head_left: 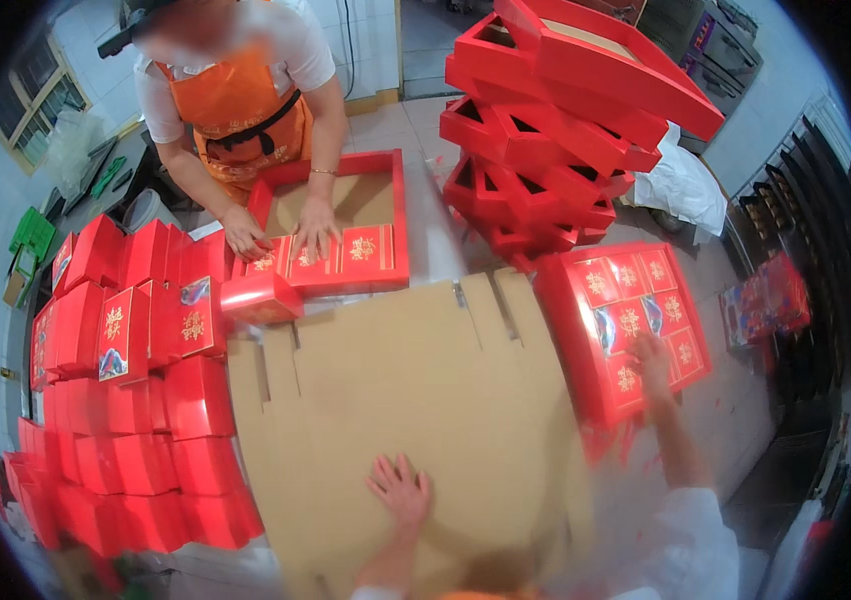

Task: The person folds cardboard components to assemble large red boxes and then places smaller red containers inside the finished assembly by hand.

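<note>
My left hand lies flat, fingers spread, on a large flattened cardboard sheet in front of me. To the right, my right hand reaches over a red gift box tray. Its slightly blurred fingers look stretched out over the small red boxes that fill the tray in rows, with gold print and blue patches on their tops. I see nothing held in either hand. Across the table, a co-worker in an orange apron has both hands on small red boxes in another red tray.
Stacked small red boxes crowd the left side. Beyond the cardboard rises a leaning pile of red trays. A white sack sits behind it. Dark racks line the right wall, beside a colourful red package.
</note>
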